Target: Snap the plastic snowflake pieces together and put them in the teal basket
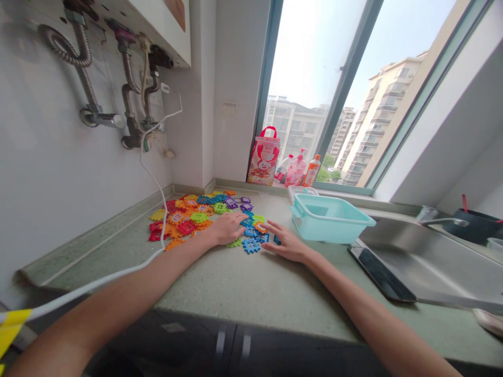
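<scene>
Colourful notched plastic building tiles lie in a loose pile on the counter. My left hand (228, 229) rests over the right part of the pile, its fingers stretched out towards the blue tiles (248, 220); what lies beneath the palm is hidden. Just to the right, my right hand (286, 244) is open with fingers spread, close to an orange tile (261, 227). Between the two hands is a blue tile (251, 246). Red tiles (186, 226), a green tile (199, 217) and purple tiles (231, 203) lie farther left and back.
A turquoise plastic bin (330, 230) stands right of my right hand, before a steel sink (428, 262). A black phone (381, 275) lies along the sink's edge. A white cable (118, 273) crosses the counter's left side. Bottles (296, 170) and a pink bag (264, 159) stand by the window.
</scene>
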Demonstrator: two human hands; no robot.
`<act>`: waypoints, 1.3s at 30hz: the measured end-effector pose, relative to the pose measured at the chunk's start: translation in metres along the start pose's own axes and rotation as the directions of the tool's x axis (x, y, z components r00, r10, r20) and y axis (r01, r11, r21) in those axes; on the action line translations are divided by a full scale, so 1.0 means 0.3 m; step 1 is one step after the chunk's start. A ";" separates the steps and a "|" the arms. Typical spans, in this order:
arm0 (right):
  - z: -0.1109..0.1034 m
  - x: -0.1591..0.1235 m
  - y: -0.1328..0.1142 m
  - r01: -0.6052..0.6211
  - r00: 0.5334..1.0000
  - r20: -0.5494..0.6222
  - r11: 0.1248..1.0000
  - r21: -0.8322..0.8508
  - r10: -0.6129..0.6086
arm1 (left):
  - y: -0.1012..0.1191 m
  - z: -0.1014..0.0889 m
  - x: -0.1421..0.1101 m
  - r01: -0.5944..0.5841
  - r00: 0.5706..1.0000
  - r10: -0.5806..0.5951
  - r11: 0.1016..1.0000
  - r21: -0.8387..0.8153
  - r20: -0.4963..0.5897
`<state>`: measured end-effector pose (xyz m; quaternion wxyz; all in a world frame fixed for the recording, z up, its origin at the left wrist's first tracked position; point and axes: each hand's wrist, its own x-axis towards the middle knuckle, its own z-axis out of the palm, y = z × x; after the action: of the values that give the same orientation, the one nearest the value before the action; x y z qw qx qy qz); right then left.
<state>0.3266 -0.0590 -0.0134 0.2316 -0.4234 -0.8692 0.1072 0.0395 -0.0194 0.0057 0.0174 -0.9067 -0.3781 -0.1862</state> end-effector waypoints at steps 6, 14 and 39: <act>0.009 0.032 -0.020 0.101 0.994 -0.050 0.995 -0.011 -0.101 | 0.029 0.013 0.016 -0.094 0.995 0.096 0.995 -0.042 0.037; -0.056 -0.001 0.049 -0.146 0.983 -0.142 0.962 -0.232 0.115 | 0.095 -0.027 -0.007 -0.160 0.985 0.169 0.975 -0.156 0.043; -0.313 -0.711 0.160 -0.801 0.590 -0.594 0.488 -0.346 0.547 | -0.003 0.022 0.011 -0.111 0.993 0.114 0.988 -0.109 0.021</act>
<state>0.5199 -0.1980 -0.0165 0.2013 -0.7976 -0.5422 -0.1713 0.0431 -0.0153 0.0006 -0.0262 -0.9286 -0.3161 -0.1924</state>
